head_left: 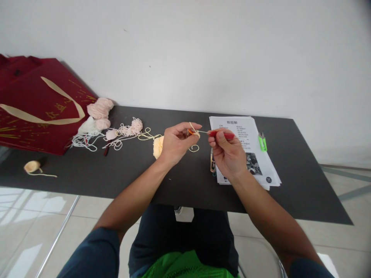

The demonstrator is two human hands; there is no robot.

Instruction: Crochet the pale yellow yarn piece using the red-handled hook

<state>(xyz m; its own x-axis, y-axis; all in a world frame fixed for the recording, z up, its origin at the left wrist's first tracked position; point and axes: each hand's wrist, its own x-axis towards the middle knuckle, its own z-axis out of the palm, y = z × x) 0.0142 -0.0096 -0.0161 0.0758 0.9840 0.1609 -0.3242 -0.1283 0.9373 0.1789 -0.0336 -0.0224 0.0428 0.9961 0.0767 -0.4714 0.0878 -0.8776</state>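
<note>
My left hand (176,143) is closed, pinching a small orange crochet piece (191,132) with cream yarn (193,127) looped over its index finger. My right hand (227,152) is closed on a red-handled crochet hook (222,134), whose metal tip points left into the piece. Both hands hover just above the black table (304,177). A peach yarn ball (158,146) lies just left of my left hand, with the cream strand trailing from it.
Printed instruction sheets (246,150) lie under my right hand, green thread snips (262,141) at their right. Pink yarn balls (100,110) and tangled strands (127,131) lie at left beside a red gift bag (37,104). A small crocheted piece (32,166) sits far left.
</note>
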